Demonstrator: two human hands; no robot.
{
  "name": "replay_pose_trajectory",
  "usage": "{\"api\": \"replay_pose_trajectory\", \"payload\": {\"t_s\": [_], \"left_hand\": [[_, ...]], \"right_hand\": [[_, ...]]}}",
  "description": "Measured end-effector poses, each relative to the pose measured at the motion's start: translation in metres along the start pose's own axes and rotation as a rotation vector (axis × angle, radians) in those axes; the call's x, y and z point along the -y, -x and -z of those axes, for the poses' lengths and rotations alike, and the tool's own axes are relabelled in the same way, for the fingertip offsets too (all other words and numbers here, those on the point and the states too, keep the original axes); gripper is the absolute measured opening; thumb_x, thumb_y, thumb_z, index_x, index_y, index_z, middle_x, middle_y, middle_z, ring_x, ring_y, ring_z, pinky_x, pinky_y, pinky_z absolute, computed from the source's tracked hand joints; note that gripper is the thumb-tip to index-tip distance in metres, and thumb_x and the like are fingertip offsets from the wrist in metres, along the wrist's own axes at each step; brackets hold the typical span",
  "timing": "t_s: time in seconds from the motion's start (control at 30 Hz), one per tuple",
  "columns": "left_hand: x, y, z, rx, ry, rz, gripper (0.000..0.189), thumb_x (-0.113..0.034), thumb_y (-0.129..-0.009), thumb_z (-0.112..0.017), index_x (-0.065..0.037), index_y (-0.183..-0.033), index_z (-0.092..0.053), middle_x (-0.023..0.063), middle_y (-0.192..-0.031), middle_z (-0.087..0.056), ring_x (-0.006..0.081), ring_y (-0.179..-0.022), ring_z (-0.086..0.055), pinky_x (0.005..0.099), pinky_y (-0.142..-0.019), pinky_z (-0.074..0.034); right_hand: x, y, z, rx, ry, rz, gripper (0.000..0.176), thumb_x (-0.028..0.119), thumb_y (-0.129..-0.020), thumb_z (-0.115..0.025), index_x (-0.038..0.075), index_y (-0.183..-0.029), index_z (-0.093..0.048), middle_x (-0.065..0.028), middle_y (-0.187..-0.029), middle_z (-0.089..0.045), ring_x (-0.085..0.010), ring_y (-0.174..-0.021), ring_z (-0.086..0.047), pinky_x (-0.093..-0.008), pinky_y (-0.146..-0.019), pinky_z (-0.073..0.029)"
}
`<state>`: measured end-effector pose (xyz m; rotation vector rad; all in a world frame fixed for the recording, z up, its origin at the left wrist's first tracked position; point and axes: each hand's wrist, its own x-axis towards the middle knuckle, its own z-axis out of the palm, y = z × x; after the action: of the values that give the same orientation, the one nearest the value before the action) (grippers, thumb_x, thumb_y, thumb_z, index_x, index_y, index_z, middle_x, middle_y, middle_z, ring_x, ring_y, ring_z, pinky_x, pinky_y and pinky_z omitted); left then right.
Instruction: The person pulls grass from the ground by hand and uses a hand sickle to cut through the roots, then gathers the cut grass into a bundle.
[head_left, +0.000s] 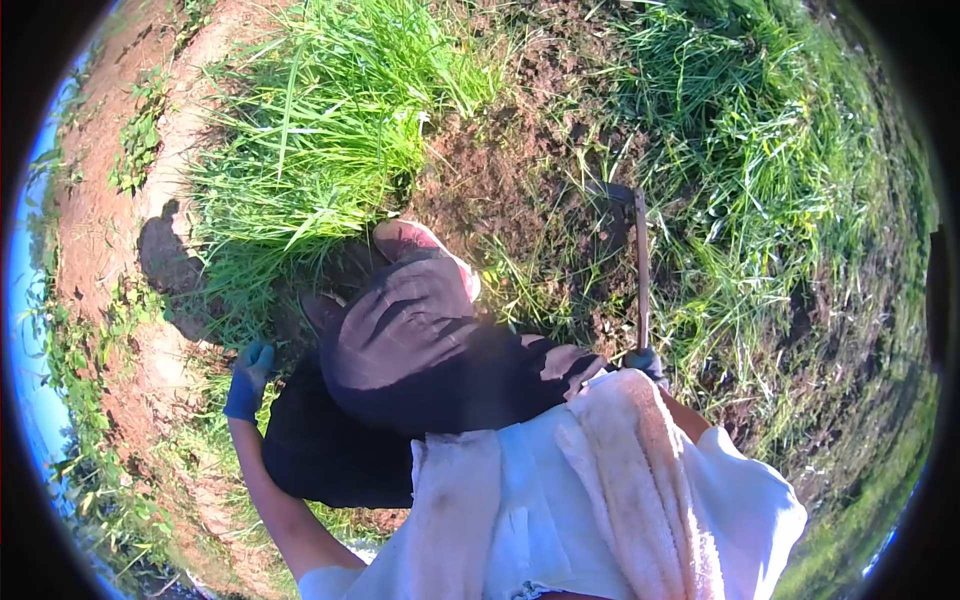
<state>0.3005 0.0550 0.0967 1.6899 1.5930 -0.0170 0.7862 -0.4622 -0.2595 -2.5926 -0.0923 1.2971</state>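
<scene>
Towel (630, 450), knee (400, 330) block; R hand (645, 360) grips hoe (641, 270).

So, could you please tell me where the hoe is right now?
The hoe is right of centre in the head view. The right hand holds its handle, and its blade rests on bare soil beside the tall grass.

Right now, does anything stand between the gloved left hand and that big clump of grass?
Nothing visible does. The left hand sits at the foot of the grass clump, only shadowed blades between; the bent knee lies beside, not across. The hoe stands well to the right.
</scene>
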Motion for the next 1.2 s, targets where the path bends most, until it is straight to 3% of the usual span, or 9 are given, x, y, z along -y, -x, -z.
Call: {"api": "replay_pose_trajectory", "payload": {"t_s": [0.17, 0.4, 0.6, 0.73, 0.93, 0.97, 1.0, 1.03, 1.2], "left_hand": [[0.005, -0.004, 0.001, 0.080, 0.051, 0.099, 0.021, -0.024, -0.092, -0.055, -0.004, -0.090, -0.059, -0.0029, -0.079, -0.053, 0.0081, -0.072, -0.048, 0.0254, -0.067, -0.042], [0.016, -0.006, 0.004, 0.058, 0.034, -0.001, 0.024, -0.025, -0.092, -0.055, -0.001, -0.097, -0.060, -0.0032, -0.078, -0.052, 0.0077, -0.074, -0.045, 0.0254, -0.068, -0.040], [0.016, 0.005, 0.002, 0.013, 0.004, 0.005, 0.023, -0.025, -0.092, -0.055, -0.003, -0.094, -0.060, -0.0029, -0.081, -0.054, 0.0081, -0.075, -0.046, 0.0253, -0.068, -0.041], [0.032, -0.011, 0.007, 0.133, -0.061, 0.054, 0.027, -0.028, -0.092, -0.054, -0.004, -0.103, -0.060, 0.0007, -0.091, -0.061, 0.0099, -0.081, -0.055, 0.0256, -0.070, -0.045], [0.025, -0.011, 0.003, 0.076, -0.003, 0.018, 0.026, -0.024, -0.093, -0.054, -0.001, -0.102, -0.060, 0.0001, -0.086, -0.057, 0.0085, -0.081, -0.049, 0.0258, -0.074, -0.042], [0.023, -0.009, 0.002, 0.079, 0.008, 0.008, 0.027, -0.024, -0.093, -0.054, 0.000, -0.105, -0.060, 0.0001, -0.088, -0.058, 0.0082, -0.083, -0.049, 0.0255, -0.076, -0.042], [0.014, -0.004, -0.001, 0.083, 0.015, 0.016, 0.027, -0.024, -0.093, -0.054, 0.000, -0.105, -0.060, 0.0001, -0.088, -0.058, 0.0082, -0.083, -0.049, 0.0255, -0.076, -0.042], [0.000, 0.002, -0.003, 0.103, 0.053, 0.046, 0.029, -0.024, -0.093, -0.055, 0.000, -0.108, -0.059, 0.0001, -0.090, -0.058, 0.0082, -0.083, -0.050, 0.0253, -0.076, -0.043], [0.022, -0.003, -0.002, 0.097, 0.161, 0.192, 0.031, -0.023, -0.094, -0.054, 0.000, -0.113, -0.058, 0.0012, -0.094, -0.061, 0.0098, -0.082, -0.055, 0.0257, -0.074, -0.045]], "right_hand": [[0.054, 0.058, 0.037, -0.023, -0.663, 0.023, 0.016, 0.017, -0.079, -0.063, 0.003, -0.086, -0.059, -0.0044, -0.064, -0.060, -0.0135, -0.056, -0.057, -0.0283, -0.050, -0.043], [0.176, -0.018, 0.100, -0.439, -0.342, 0.093, 0.022, 0.024, -0.080, -0.059, 0.005, -0.090, -0.055, -0.0127, -0.061, -0.058, -0.0256, -0.051, -0.055, -0.0365, -0.050, -0.046], [-0.015, 0.023, 0.006, -0.132, -0.141, 0.084, 0.030, 0.032, -0.079, -0.068, 0.003, -0.088, -0.063, -0.0143, -0.073, -0.065, -0.0251, -0.066, -0.062, -0.0362, -0.065, -0.048], [0.072, 0.099, 0.054, -0.054, -0.366, -0.049, 0.030, 0.031, -0.078, -0.066, 0.001, -0.080, -0.062, -0.0060, -0.065, -0.061, -0.0173, -0.060, -0.057, -0.0336, -0.056, -0.045], [0.159, -0.040, 0.089, -0.159, -0.720, 0.058, 0.026, 0.029, -0.081, -0.065, 0.006, -0.085, -0.055, -0.0046, -0.058, -0.050, -0.0161, -0.041, -0.049, -0.0315, -0.036, -0.043], [0.166, -0.076, 0.105, -0.196, -0.422, -0.050, 0.042, 0.040, -0.081, -0.062, 0.003, -0.102, -0.057, -0.0143, -0.078, -0.064, -0.0254, -0.064, -0.065, -0.0391, -0.059, -0.053], [0.179, -0.091, 0.115, -0.480, 0.010, 0.133, 0.039, 0.040, -0.082, -0.062, 0.005, -0.100, -0.059, -0.0171, -0.086, -0.066, -0.0304, -0.079, -0.066, -0.0414, -0.072, -0.052], [0.232, -0.045, 0.147, -0.393, 0.200, 0.034, 0.040, 0.039, -0.082, -0.060, 0.007, -0.106, -0.059, -0.0199, -0.102, -0.065, -0.0342, -0.101, -0.061, -0.0410, -0.088, -0.047], [0.330, -0.063, 0.137, -0.611, 0.295, 0.796, 0.027, 0.029, -0.090, -0.052, 0.011, -0.108, -0.058, -0.0173, -0.106, -0.061, -0.0374, -0.093, -0.060, -0.0452, -0.078, -0.049]]}}
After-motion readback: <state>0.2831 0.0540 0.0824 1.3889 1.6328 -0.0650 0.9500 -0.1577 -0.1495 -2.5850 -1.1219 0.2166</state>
